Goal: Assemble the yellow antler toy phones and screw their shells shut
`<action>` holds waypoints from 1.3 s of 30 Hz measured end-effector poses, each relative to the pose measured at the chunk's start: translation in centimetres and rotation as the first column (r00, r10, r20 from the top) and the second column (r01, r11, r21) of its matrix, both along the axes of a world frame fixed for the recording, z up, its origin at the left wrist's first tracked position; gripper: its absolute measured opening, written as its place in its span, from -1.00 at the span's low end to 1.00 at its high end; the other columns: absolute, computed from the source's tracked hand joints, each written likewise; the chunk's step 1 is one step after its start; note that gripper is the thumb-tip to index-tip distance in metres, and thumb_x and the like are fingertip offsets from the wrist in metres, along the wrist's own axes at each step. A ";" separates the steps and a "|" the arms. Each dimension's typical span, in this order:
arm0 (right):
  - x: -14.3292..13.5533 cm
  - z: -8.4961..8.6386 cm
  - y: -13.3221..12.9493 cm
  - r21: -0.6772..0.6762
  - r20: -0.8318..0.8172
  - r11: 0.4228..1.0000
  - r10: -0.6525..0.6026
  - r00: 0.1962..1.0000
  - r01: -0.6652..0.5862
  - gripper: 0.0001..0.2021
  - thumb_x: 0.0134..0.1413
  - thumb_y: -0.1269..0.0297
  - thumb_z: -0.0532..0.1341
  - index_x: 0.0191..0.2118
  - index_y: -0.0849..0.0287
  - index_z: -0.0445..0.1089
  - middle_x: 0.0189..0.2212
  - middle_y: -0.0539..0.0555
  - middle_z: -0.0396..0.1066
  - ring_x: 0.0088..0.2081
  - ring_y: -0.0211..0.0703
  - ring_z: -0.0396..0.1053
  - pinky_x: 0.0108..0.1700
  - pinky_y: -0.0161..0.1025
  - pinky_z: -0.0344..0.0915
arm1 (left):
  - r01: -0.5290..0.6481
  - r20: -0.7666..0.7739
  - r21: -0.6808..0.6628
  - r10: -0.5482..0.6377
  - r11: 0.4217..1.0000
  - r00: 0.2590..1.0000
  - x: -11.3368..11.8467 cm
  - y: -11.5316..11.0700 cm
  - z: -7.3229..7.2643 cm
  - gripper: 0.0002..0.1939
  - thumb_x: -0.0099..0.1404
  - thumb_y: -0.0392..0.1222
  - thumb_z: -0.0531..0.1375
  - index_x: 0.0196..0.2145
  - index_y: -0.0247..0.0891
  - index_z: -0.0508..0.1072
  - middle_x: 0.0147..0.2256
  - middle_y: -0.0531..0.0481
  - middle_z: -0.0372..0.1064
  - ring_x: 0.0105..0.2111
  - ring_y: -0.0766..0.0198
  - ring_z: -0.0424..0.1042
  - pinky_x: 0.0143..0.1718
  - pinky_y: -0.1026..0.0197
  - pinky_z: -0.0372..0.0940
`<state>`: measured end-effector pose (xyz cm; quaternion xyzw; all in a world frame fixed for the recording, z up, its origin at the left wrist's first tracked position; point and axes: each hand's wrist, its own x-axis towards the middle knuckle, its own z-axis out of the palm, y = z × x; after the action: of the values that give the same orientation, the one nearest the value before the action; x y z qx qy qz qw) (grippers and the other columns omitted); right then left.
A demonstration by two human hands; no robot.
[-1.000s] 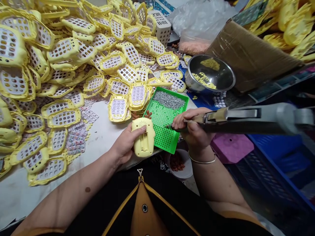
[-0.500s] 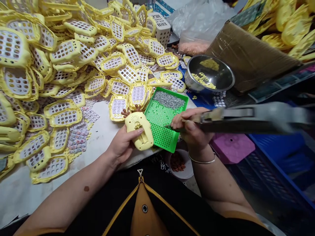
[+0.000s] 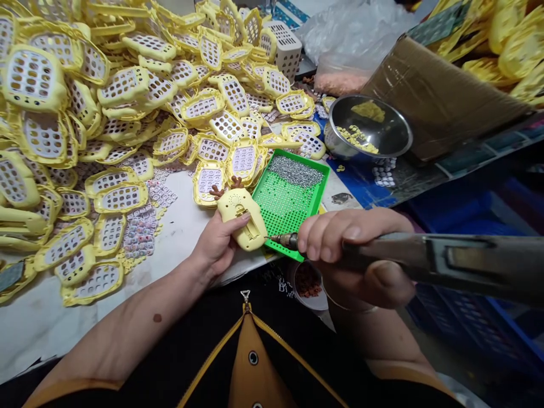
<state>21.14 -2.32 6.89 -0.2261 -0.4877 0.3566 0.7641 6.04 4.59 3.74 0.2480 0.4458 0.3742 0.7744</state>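
Head view shows the right hand (image 3: 340,243) has carried the electric screwdriver (image 3: 425,258) from the green screw tray (image 3: 293,195) to the yellow toy shell (image 3: 240,218). Left hand (image 3: 219,243) grips this shell at the tabletop's near edge, so fastening seems about to begin.

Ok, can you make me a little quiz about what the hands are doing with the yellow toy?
1. True or false: the left hand holds the yellow toy with brown antlers.
2. Which thing lies right beside the toy? A) the green tray B) the steel bowl C) the cardboard box
3. Fill the gap: the right hand holds a powered ____ whose tip points at the toy's back.

Key
1. True.
2. A. The tray, with small silver screws heaped at its far end, sits beside the toy.
3. Screwdriver.
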 end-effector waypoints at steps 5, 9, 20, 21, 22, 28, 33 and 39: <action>-0.2 -0.4 0.5 -0.018 0.013 0.998 0.054 0.998 -0.054 -0.85 0.00 0.25 0.30 -0.31 0.20 0.44 -0.62 -0.04 0.32 -0.58 -0.24 0.33 -0.53 -0.20 0.34 | 0.034 -0.007 0.004 -0.034 0.999 0.999 0.2 0.0 0.1 -0.54 -0.02 -0.36 0.37 -0.13 -0.26 0.39 -0.31 0.00 0.49 -0.38 0.27 0.46 -0.37 0.24 0.40; -0.2 -0.6 0.7 -0.029 0.046 0.993 0.115 0.992 -0.113 -0.87 -0.02 0.27 0.31 -0.33 0.18 0.41 -0.60 -0.05 0.31 -0.58 -0.26 0.32 -0.54 -0.22 0.32 | 0.050 -0.009 0.008 -0.050 0.999 0.999 0.3 0.1 0.2 -0.54 -0.03 -0.36 0.37 -0.14 -0.25 0.37 -0.32 0.02 0.47 -0.37 0.27 0.45 -0.36 0.23 0.40; -0.1 -0.8 -0.2 0.007 0.102 0.995 0.102 0.990 -0.103 -0.82 -0.04 0.23 0.30 -0.29 0.16 0.43 -0.61 -0.05 0.32 -0.57 -0.25 0.36 -0.52 -0.21 0.37 | 0.079 -0.030 0.022 -0.078 0.997 0.997 0.3 0.4 0.1 -0.59 -0.03 -0.33 0.37 -0.18 -0.29 0.42 -0.33 0.00 0.48 -0.40 0.26 0.45 -0.35 0.19 0.40; 0.1 -0.5 -0.3 0.020 0.130 0.994 0.105 0.986 -0.109 -0.81 -0.04 0.21 0.30 -0.27 0.15 0.43 -0.61 -0.05 0.32 -0.57 -0.24 0.36 -0.53 -0.21 0.37 | 0.066 -0.036 0.029 -0.065 0.997 0.997 0.4 0.4 0.0 -0.57 -0.04 -0.34 0.37 -0.17 -0.28 0.41 -0.32 0.00 0.49 -0.38 0.25 0.45 -0.33 0.18 0.41; 0.3 -0.2 -0.3 0.031 0.146 0.994 0.096 0.985 -0.102 -0.80 -0.02 0.18 0.30 -0.27 0.14 0.44 -0.62 -0.06 0.31 -0.59 -0.25 0.36 -0.54 -0.22 0.37 | 0.046 -0.040 0.036 -0.045 0.998 0.998 0.4 0.5 -0.1 -0.56 -0.04 -0.34 0.37 -0.16 -0.28 0.41 -0.31 0.00 0.49 -0.36 0.23 0.46 -0.30 0.16 0.41; 2.3 -1.3 1.7 0.072 0.112 0.986 -0.156 0.981 0.149 -0.87 0.00 0.20 0.29 -0.34 0.12 0.45 -0.67 -0.09 0.28 -0.65 -0.28 0.31 -0.57 -0.26 0.33 | -0.017 -0.026 0.032 0.018 0.999 1.000 0.3 0.6 -0.2 -0.52 -0.01 -0.34 0.36 -0.10 -0.24 0.40 -0.23 -0.02 0.50 -0.23 0.16 0.48 -0.15 0.06 0.42; 3.2 -4.6 3.4 -0.051 0.088 0.980 -0.185 0.979 0.190 -0.87 -0.01 0.22 0.31 -0.30 0.09 0.45 -0.62 -0.11 0.30 -0.61 -0.31 0.32 -0.55 -0.30 0.31 | -0.006 -0.003 -0.006 0.006 1.000 1.000 0.2 0.5 0.3 -0.51 -0.01 -0.35 0.37 -0.09 -0.20 0.41 -0.24 0.03 0.50 -0.23 0.17 0.49 -0.12 0.04 0.42; 3.2 -5.5 3.9 -0.065 0.101 0.987 -0.143 0.985 0.150 -0.87 0.02 0.22 0.31 -0.28 0.10 0.44 -0.61 -0.11 0.31 -0.59 -0.32 0.33 -0.54 -0.31 0.32 | -0.005 -0.003 -0.036 0.005 0.999 1.000 0.1 0.5 0.4 -0.52 0.00 -0.33 0.36 -0.10 -0.20 0.40 -0.21 0.00 0.50 -0.22 0.16 0.49 -0.12 0.04 0.42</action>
<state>24.37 1.61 1.36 -0.3059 -0.4926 0.3056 0.7552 6.18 5.08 4.10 0.2334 0.4545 0.3678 0.7770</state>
